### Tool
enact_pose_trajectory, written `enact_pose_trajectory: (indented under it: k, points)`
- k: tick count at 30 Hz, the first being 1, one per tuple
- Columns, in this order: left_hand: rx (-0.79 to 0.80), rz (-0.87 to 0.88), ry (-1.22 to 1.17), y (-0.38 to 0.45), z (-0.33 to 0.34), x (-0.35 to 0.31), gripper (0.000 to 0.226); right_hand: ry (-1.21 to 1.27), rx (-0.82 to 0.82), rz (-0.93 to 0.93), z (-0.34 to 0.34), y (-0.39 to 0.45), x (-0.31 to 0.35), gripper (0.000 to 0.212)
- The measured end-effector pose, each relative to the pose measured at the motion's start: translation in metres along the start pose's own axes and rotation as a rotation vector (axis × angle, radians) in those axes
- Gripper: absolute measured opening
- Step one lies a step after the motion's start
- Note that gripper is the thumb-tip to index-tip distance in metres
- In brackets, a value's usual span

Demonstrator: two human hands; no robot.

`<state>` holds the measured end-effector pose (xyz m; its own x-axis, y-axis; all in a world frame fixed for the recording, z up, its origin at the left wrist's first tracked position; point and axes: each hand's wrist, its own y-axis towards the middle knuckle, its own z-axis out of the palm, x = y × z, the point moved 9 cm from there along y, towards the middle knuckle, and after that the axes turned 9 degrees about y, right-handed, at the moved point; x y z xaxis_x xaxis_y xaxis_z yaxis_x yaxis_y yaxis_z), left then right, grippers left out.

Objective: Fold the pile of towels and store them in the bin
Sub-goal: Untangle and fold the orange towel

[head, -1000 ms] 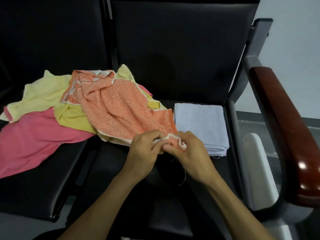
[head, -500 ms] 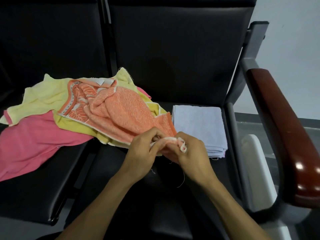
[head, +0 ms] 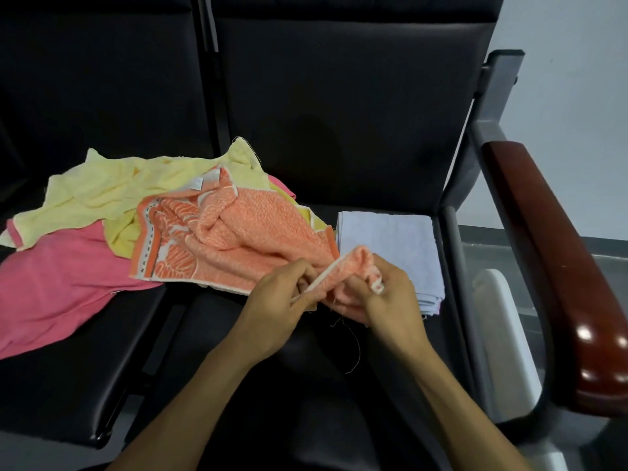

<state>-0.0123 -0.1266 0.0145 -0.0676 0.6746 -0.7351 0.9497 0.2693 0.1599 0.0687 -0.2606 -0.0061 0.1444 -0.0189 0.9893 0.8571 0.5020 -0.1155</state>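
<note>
Head view gives me both hands on the orange patterned towel (head: 238,239): left hand (head: 282,300) pinching its white-edged hem, right hand (head: 390,294) gripping the bunched corner just beside it. I see the towel's other end draped over a yellow towel (head: 112,188) and a pink towel (head: 54,287) on the black seat (head: 85,379); a folded pale blue towel (head: 390,239) lies right of my hands

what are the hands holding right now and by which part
Both hands hold the orange patterned towel by its near white-trimmed edge: the left hand pinches the hem, and the right hand grips the bunched corner beside it.
</note>
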Motion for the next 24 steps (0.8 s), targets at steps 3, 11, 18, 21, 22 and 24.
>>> enact_pose_trajectory:
  k: [3, 11, 18, 21, 22, 24]
  points:
    - [-0.025, 0.025, 0.047, 0.0, -0.004, -0.001, 0.013, -0.358, -0.005, -0.1, -0.007, 0.001, 0.007, 0.024]
    - [-0.041, 0.105, 0.06, 0.0, -0.003, -0.007, 0.011, -0.458, 0.08, -0.242, 0.018, -0.009, 0.017, 0.021]
    - [-0.049, 0.071, 0.095, 0.001, -0.009, 0.0, 0.015, -0.46, 0.12, -0.091, 0.006, -0.003, 0.003, 0.033]
    - [0.06, 0.096, -0.077, 0.0, -0.002, -0.016, 0.014, -0.593, 0.305, -0.151, 0.029, -0.009, -0.007, 0.042]
    - [0.059, 0.087, -0.107, -0.001, -0.001, -0.017, 0.012, -0.558, 0.296, -0.17, 0.033, -0.009, -0.005, 0.022]
    - [0.017, 0.057, -0.125, 0.001, -0.002, -0.012, 0.007, -0.39, 0.223, -0.15, 0.028, -0.005, 0.001, 0.023]
